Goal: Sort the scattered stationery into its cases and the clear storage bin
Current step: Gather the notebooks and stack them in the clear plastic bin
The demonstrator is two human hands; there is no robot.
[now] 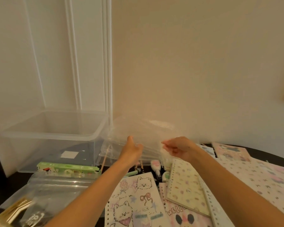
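Note:
Both hands reach forward over a dark table and hold up a clear plastic pouch just right of the clear storage bin. My left hand grips the pouch's lower left part. My right hand pinches its lower right edge. The bin stands at the back left with a dark flat item on its floor. Pens and correction tapes lie on the table under the pouch.
A green pencil box lies in front of the bin, with a clear bag and gold clips nearer me. Notebooks and patterned sheets cover the right half. A wall stands close behind.

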